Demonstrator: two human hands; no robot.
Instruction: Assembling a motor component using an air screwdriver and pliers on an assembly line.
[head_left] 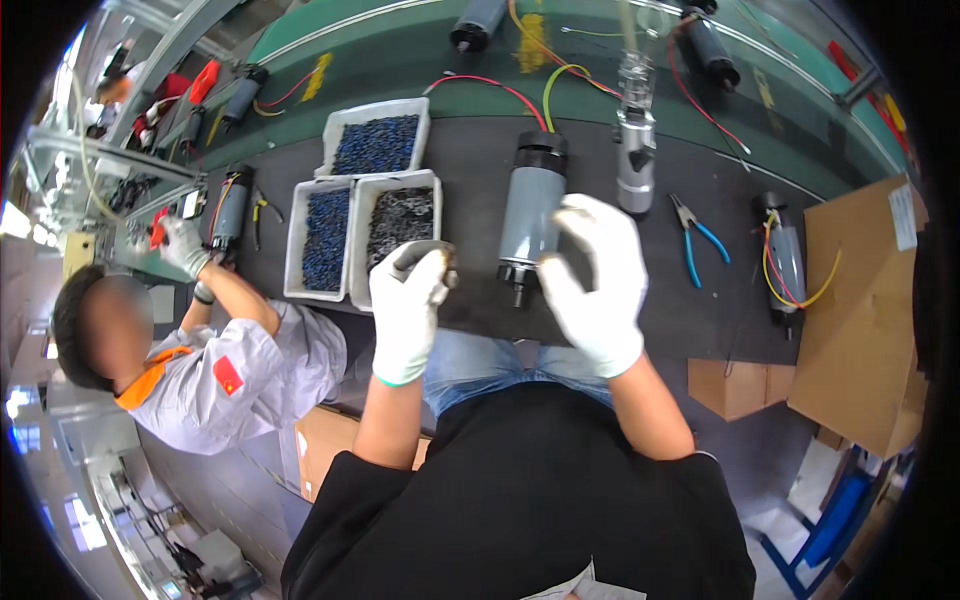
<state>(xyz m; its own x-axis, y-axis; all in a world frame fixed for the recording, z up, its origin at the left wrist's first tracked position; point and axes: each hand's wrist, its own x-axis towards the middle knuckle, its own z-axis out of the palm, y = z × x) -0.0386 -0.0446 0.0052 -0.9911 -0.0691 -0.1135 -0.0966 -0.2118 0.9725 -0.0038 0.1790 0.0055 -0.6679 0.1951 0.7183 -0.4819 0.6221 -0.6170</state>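
A grey cylindrical motor (531,207) with black ends lies on the dark bench in front of me, its red and yellow-green wires running away from its far end. My right hand (605,285), in a white glove, is at its right side with thumb and fingers apart; the fingertips reach the motor's edge, and I cannot tell whether they touch. My left hand (405,315), gloved too, is closed in a pinch by the near edge of a white bin (437,200) of small black and silvery parts. Whatever is between those fingertips is too small to make out.
Two more white bins (327,160) (291,240) hold small blue-black parts. Blue-handled pliers (692,240) and another motor (786,255) lie rightward, near a cardboard box (860,310). A clear-and-metal tool (636,150) hangs above the bench. Leftward, a co-worker (235,370) works beside a motor (231,212).
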